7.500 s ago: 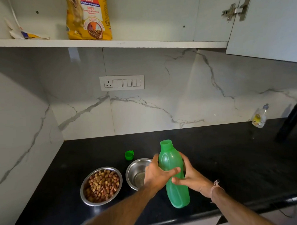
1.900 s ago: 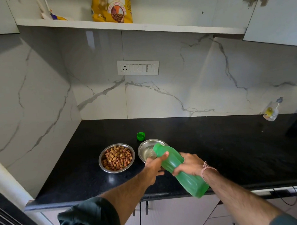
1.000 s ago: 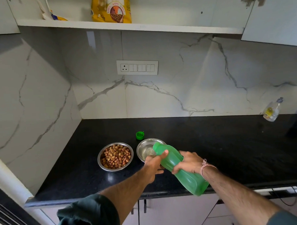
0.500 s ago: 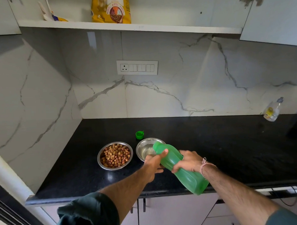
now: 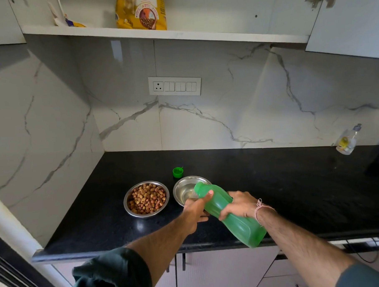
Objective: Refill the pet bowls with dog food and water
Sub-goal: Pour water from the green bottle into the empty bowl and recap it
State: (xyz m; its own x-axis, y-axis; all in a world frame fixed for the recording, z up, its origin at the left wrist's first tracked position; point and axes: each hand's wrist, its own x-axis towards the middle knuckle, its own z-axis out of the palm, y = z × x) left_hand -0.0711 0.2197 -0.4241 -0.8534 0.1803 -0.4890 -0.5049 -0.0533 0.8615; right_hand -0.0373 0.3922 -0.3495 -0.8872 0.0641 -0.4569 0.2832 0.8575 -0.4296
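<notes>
Our left hand [image 5: 194,210] and right hand [image 5: 239,206] both grip the tilted green bottle [image 5: 233,217], mouth over the steel water bowl [image 5: 183,187] mid-frame. Black counter [image 5: 295,193] runs wide to the right. Bowl's near rim hidden; water level unclear.

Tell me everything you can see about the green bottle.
The green bottle looks like translucent plastic, with a waisted body and short neck. It is uncapped; a matching green cap lies on the counter behind the steel bowl. It is tilted, mouth down over that bowl, base raised near the counter's front edge. The left hand grips it by the neck, the right hand around the middle.
</notes>
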